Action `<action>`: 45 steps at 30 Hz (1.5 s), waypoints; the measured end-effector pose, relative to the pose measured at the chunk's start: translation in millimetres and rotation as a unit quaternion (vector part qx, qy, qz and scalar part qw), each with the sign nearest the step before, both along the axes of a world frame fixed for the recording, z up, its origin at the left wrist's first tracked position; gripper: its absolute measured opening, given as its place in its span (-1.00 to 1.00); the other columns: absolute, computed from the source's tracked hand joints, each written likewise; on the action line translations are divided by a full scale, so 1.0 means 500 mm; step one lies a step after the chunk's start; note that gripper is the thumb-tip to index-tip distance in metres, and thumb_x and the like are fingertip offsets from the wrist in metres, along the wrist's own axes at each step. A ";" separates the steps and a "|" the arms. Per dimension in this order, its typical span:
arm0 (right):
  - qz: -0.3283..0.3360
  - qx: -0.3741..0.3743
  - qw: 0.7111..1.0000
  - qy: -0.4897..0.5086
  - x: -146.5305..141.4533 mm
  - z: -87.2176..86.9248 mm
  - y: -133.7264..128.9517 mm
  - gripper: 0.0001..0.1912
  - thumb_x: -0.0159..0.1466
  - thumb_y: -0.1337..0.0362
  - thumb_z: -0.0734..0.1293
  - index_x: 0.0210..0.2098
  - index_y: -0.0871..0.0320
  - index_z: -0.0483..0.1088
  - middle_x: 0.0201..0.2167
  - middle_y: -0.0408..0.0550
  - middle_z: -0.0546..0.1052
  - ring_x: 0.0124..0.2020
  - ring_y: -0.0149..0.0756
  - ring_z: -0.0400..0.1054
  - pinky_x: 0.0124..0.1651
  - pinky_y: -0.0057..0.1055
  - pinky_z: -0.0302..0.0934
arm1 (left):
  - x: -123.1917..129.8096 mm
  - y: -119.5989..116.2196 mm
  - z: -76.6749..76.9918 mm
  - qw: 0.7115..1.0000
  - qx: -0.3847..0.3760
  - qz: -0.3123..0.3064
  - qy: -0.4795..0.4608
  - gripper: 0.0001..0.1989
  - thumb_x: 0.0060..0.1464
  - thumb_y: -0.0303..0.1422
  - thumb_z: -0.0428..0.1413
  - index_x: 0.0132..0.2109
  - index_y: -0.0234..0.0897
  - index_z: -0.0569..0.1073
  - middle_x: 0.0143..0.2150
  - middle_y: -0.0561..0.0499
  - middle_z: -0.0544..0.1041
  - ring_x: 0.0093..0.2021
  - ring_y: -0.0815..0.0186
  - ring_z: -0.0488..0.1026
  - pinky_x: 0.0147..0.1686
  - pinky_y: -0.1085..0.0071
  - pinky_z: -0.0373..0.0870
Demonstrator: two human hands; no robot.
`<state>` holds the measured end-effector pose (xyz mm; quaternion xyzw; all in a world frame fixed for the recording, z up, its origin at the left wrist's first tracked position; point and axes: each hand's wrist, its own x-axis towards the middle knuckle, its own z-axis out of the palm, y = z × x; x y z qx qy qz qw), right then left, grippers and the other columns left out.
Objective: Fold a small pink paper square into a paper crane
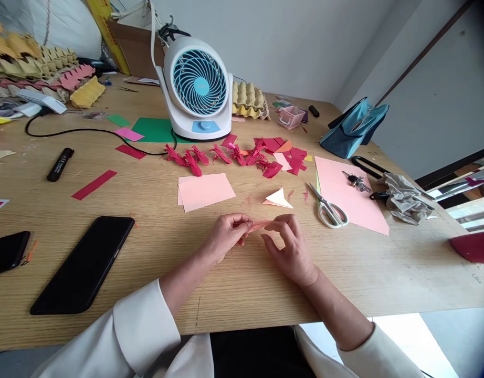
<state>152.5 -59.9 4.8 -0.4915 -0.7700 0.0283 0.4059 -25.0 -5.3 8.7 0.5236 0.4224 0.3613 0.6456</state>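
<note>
A small piece of folded pink paper (259, 225) is held above the wooden table (226, 283). My left hand (228, 236) pinches its left end between thumb and fingers. At its right end my right hand (291, 247) touches the paper with the index finger, the thumb held apart below. Just beyond the hands lies a pale folded paper piece (279, 198) with pointed corners. Light pink rectangular sheets (206, 191) rest flat behind my left hand. White-handled scissors (332, 212) lie to the right, partly on a large pink sheet (356, 202).
A white fan (200, 86) stands at the back, behind a row of red folded paper pieces (220, 154). Black phones (84, 265) and a marker (61, 164) lie left. Keys (358, 181), a crumpled grey cloth (407, 199) and a blue bag (354, 128) are right.
</note>
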 end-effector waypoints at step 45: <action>0.084 -0.147 0.980 -0.104 0.027 -0.017 -0.014 -0.86 0.35 0.39 0.28 -0.35 0.18 0.43 -0.35 -0.03 0.41 -0.32 -0.30 0.31 -0.23 -0.36 0.20 | -0.022 -0.072 -0.027 0.834 0.424 -0.086 0.344 -0.88 0.24 -0.48 0.07 -0.30 -0.28 0.39 -0.28 0.01 0.41 -0.24 0.30 0.36 -0.23 0.35 0.32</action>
